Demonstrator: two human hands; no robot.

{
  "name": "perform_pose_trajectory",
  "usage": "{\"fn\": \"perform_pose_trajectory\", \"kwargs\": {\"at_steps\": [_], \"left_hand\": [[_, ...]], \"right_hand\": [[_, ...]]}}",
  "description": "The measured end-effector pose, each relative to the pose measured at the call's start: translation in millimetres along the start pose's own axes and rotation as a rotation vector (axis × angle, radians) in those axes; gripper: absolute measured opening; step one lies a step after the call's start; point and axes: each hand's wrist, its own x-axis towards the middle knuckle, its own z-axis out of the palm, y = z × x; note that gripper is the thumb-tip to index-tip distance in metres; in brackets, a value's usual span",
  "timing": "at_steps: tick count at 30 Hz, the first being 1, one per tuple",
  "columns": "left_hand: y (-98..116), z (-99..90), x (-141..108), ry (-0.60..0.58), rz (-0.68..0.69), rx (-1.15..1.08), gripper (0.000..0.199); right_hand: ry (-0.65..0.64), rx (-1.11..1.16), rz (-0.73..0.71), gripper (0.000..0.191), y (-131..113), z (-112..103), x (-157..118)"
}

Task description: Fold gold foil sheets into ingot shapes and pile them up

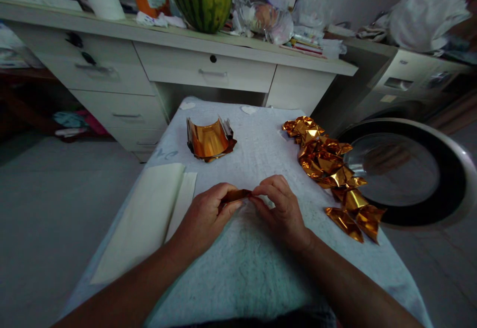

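You seem to be working the end of a narrow foil strip point(239, 195) above the table's middle, your left hand point(208, 213) gripping it while your right hand's point(279, 206) fingertips pinch its tip; a next move would call for a steady left hold. You have bare cloth point(253, 263) toward you (pale sheets point(145, 213) border your left forearm), while folded foil pieces point(320, 156) line the right edge.
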Motion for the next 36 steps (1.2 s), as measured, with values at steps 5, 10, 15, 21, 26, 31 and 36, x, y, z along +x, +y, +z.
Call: {"fn": "perform_pose_trajectory", "kwargs": {"at_steps": [5,10,15,21,26,31,36], "left_hand": [[2.1,-0.9,-0.9,0.016,0.067,0.045,0.010],[1.5,-1.0,-1.7,0.010,0.107,0.072,0.012],[-1.6,-0.2,-1.9,0.022,0.143,0.103,0.011],[-3.2,-1.2,-1.8,0.019,0.191,0.113,0.020],[-3.3,-1.6,-1.1,0.019,0.203,0.111,0.020],[-4.1,-1.9,-1.4,0.011,0.206,0.128,0.022],[-4.5,-1.9,-2.3,0.018,0.198,0.131,0.018]], "right_hand": [[-0.029,0.008,-0.004,0.010,-0.5,0.5,0.3],[-0.035,0.027,0.001,0.007,-0.8,0.2,0.9],[-0.042,0.059,0.014,0.006,-2.4,-1.5,2.7],[-0.094,0.106,0.035,0.007,-3.3,-2.4,3.4],[-0.072,0.081,0.025,0.012,-3.9,-1.6,4.0],[-0.055,0.051,-0.003,0.011,-2.5,-0.6,2.9],[-0.058,0.026,-0.043,0.012,-1.7,-1.0,2.5]]}}
